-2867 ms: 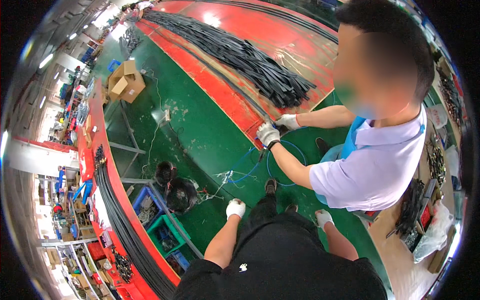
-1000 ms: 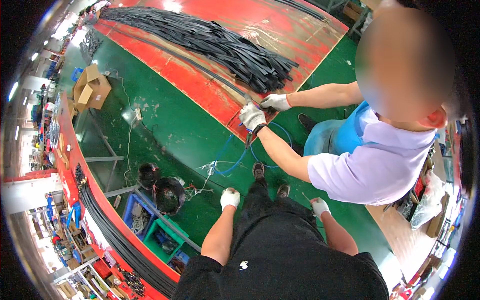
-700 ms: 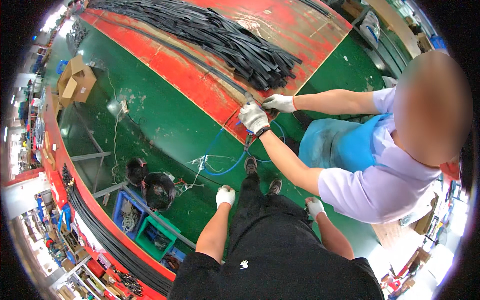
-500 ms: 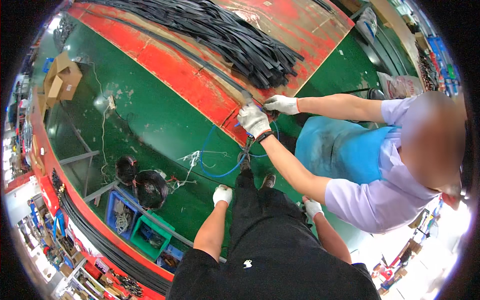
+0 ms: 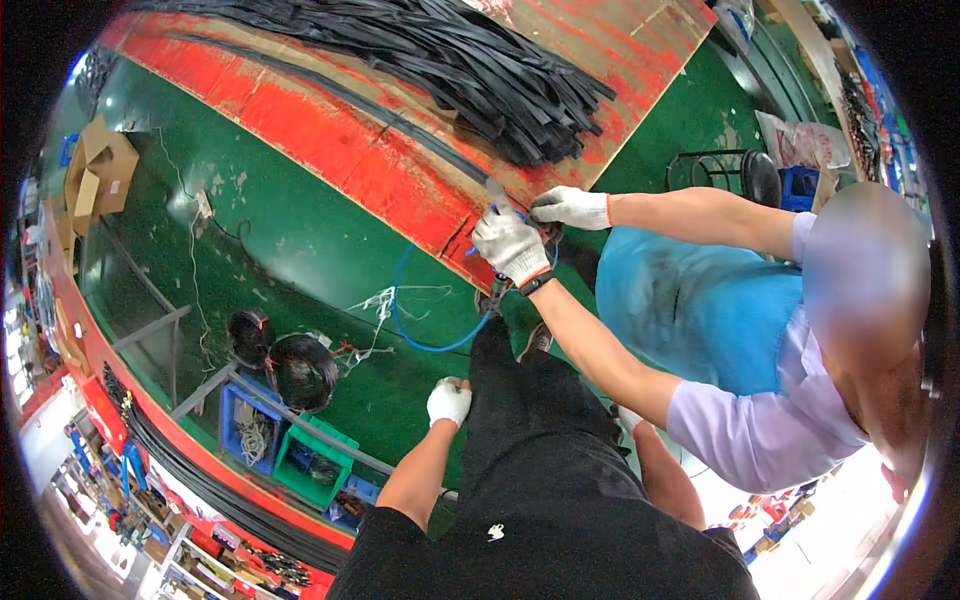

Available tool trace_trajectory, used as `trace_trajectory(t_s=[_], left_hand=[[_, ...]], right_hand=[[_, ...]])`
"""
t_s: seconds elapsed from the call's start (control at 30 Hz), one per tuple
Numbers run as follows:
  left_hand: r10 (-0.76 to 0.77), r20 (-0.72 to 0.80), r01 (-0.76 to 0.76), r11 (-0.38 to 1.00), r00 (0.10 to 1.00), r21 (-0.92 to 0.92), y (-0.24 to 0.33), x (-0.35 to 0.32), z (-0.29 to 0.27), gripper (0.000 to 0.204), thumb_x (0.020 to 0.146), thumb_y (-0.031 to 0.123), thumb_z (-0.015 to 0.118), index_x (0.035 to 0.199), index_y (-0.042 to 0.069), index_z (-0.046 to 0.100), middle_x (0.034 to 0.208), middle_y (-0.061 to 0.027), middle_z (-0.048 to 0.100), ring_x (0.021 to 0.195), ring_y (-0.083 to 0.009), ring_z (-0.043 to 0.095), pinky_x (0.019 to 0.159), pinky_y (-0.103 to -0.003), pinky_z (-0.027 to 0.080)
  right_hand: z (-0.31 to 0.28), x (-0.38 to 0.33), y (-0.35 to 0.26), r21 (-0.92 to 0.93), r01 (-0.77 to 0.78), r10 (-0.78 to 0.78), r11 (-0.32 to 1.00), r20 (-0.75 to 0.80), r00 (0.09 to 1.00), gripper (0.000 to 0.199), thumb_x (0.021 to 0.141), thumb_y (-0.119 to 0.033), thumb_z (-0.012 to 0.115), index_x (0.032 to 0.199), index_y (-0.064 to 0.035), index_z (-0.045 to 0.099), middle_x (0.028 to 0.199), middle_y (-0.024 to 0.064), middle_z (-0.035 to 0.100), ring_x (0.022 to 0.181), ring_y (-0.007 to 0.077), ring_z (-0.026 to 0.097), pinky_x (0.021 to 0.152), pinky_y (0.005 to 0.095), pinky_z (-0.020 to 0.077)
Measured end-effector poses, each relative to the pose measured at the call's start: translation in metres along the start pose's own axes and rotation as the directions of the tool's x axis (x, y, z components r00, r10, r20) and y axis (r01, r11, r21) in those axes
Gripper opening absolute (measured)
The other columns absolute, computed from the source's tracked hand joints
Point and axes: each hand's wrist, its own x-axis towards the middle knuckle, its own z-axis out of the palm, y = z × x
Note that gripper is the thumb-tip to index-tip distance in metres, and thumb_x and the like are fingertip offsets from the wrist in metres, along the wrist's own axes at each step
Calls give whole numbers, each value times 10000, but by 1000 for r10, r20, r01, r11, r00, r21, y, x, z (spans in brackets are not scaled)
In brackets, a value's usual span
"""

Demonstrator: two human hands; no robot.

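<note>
My left hand (image 5: 449, 402), in a white glove, hangs by my black trousers (image 5: 520, 400) with its fingers curled on nothing. Only a sliver of my right hand (image 5: 629, 419), also gloved, shows behind a co-worker's forearm. In front of me a co-worker in a lilac shirt and blue apron (image 5: 700, 305) bends over the edge of the red table (image 5: 330, 130). Both of the co-worker's gloved hands (image 5: 512, 245) are at a black strip on that edge, beside a tool on a blue hose (image 5: 420, 335).
A heap of long black strips (image 5: 470, 60) lies on the red table. On the green floor (image 5: 290, 250) sit two black wire coils (image 5: 300, 370), blue and green crates (image 5: 285, 450), a cardboard box (image 5: 95, 175) and a black stool (image 5: 745, 175).
The view has swung, so the table and the co-worker sit further up and to the right. The co-worker's hands stay at the table edge. My hands remain at my sides.
</note>
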Motion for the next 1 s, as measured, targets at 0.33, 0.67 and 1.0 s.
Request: trace_trajectory(t_s=[0.33, 0.67, 1.0], left_hand=[[324, -665, -607, 756, 672, -245, 109, 32, -102, 294, 1051, 320, 660, 1157, 46, 669, 1055, -159, 687, 952, -328, 681, 883, -434, 547], [501, -592, -715, 672, 632, -193, 261, 136, -179, 588, 1125, 541, 405, 1371, 97, 703, 1311, -254, 618, 1268, -409, 558, 1120, -466, 422], [279, -730, -675, 663, 624, -323, 241, 162, -153, 464, 1130, 412, 492, 1247, 27, 722, 1263, -202, 675, 1211, -331, 615, 1063, -436, 481]], right_hand=[[12, 9, 11, -56, -1, 0, 998, -15, 1000, 428, 1027, -390, 645, 1223, -14, 705, 1097, 123, 739, 954, 253, 669, 805, 413, 529], [12, 10, 14, -58, 2, -3, 998, -12, 1000, 421, 1025, -380, 647, 1220, -11, 705, 1090, 124, 740, 950, 254, 671, 806, 414, 529], [15, 8, 25, -18, -2, 2, 1000, -15, 1000, 414, 1023, -369, 650, 1218, -8, 705, 1083, 126, 741, 945, 255, 672, 808, 414, 530]])
